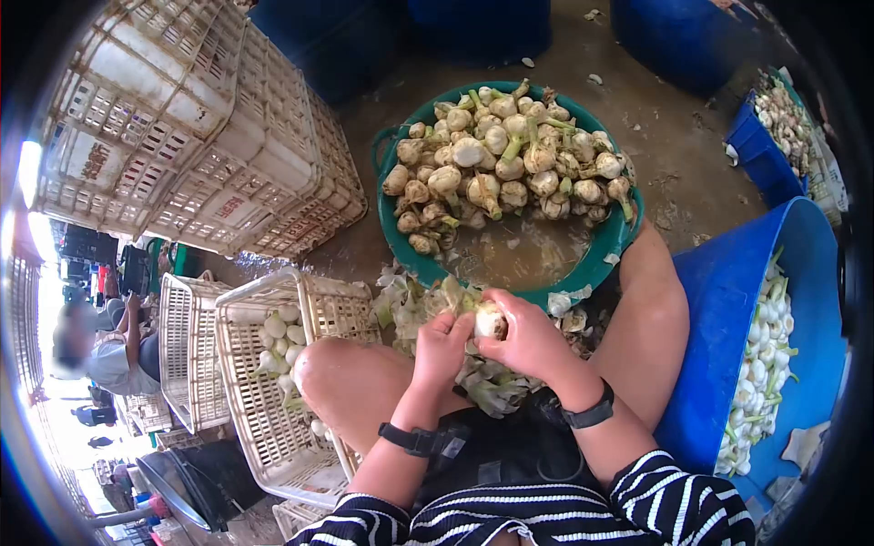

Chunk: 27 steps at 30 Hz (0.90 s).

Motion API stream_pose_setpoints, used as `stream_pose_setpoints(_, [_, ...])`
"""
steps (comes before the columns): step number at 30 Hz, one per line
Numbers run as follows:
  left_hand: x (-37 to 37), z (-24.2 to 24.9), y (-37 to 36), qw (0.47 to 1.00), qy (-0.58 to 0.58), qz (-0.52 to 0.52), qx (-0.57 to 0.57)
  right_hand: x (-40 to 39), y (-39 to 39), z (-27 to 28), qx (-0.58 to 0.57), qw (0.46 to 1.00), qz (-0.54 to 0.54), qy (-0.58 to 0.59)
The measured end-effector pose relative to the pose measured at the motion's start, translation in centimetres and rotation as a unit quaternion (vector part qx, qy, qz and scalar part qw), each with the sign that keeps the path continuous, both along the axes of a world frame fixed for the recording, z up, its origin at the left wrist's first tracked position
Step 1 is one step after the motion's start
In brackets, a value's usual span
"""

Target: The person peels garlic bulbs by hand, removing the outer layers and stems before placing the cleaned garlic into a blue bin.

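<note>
My right hand (526, 335) is wrapped round a whitish garlic bulb (492, 324) with its brown root end showing. Beside it, my left hand (443, 344) is closed on the bulb's papery husk (452, 298) at the stem side. Just beyond both hands stands a round green tub (401, 250), heaped with unpeeled, muddy garlic bulbs (510, 150) above brownish water. Loose peeled skins (494, 387) lie below my hands, between my knees.
To the left, a white plastic crate (259, 455) holds cleaned bulbs (280, 341), with tall stacked crates (205, 109) behind it. A blue barrel (719, 337) on its side at right contains white bulbs (760, 382). Another person (123, 359) sits at far left.
</note>
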<state>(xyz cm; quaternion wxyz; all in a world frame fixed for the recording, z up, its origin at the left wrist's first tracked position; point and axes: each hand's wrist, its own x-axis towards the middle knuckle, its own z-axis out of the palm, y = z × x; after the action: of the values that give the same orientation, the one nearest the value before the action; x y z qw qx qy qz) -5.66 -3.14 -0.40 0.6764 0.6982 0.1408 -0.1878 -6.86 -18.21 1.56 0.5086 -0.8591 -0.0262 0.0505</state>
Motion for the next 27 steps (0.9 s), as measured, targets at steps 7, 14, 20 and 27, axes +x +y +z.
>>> stream_pose_setpoints(7, [-0.3, 0.8, -1.8, 0.988, -0.032, 0.065, -0.134, -0.1, 0.2, -4.4, 0.648, 0.651, -0.013, 0.396])
stream_pose_setpoints(14, [-0.4, 2.1, -2.1, 0.955, -0.164, 0.047, 0.243, -0.9, 3.0, -2.4, 0.395, 0.894, -0.187, 0.100])
stream_pose_setpoints(20, [-0.7, 0.9, -1.7, 0.986, -0.138, 0.054, 0.077, 0.6, 0.1, -2.9, 0.747, 0.553, -0.148, 0.338])
stream_pose_setpoints(27, [0.5, 1.2, -0.5, 0.979, 0.068, 0.183, -0.058, 0.1, 0.0, -2.1, 0.624, 0.725, -0.079, 0.281])
